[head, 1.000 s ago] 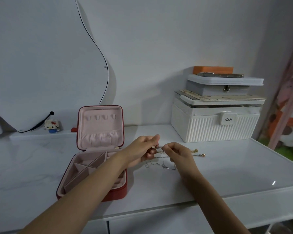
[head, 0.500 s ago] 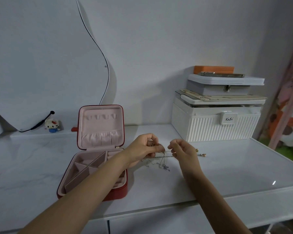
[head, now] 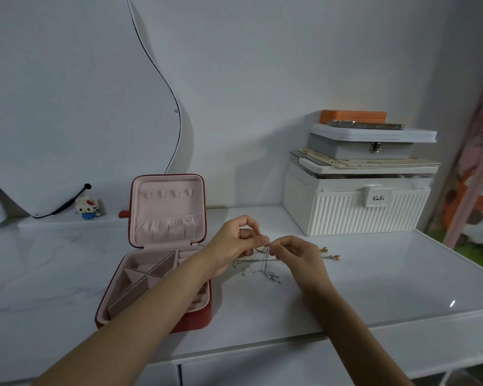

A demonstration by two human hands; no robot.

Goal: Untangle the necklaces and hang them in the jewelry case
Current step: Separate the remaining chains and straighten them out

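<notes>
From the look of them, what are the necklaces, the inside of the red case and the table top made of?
Necklaces: thin metal chain, probably silver-toned, since it glints grey. Red case lining: soft pink fabric, perhaps velvet; matte, gathered into a pocket. Table top: glossy white, marble-patterned, maybe stone or glass; it reflects light.

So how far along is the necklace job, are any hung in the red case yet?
Done: only the jewelry case is open; the hooks in its lid are bare. In hand: the left hand and right hand pinch the tangled necklaces just above the table; loops look knotted together. Left: separating the chains, then hanging each.
</notes>
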